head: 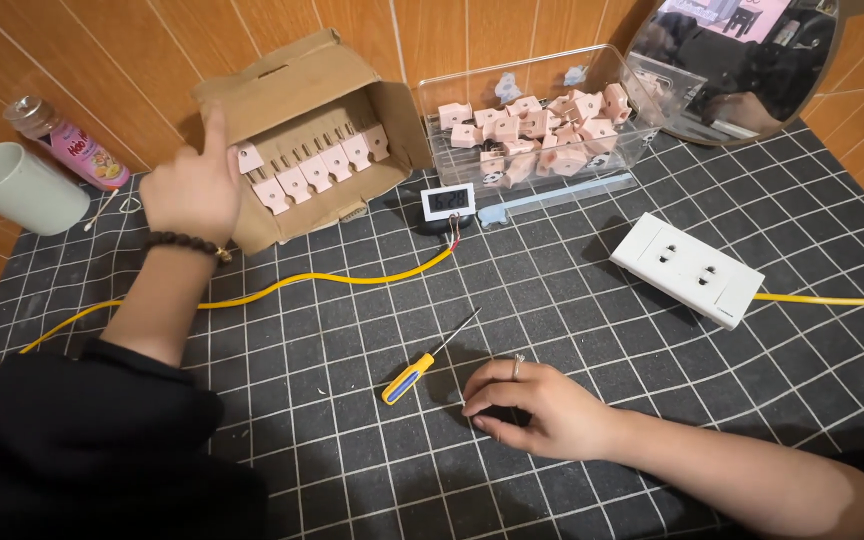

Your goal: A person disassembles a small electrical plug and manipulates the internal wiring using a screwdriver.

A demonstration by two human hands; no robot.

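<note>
Left hand [192, 190], fingers together, rests against the cardboard box [302, 110]. Right hand [537, 405], curled, lies on the mat, screwdriver [422, 362] just beside.

open cardboard box [304, 95] tipped on its side; pink parts [314, 165] rowed inside

A brown cardboard box [317, 130] is lying tipped open at the back left. Beside it a clear plastic box [537, 110] is standing. A small white-framed screen [448, 202] is sitting between them, and a pink-labelled bottle [70, 142] is lying far left.
</note>
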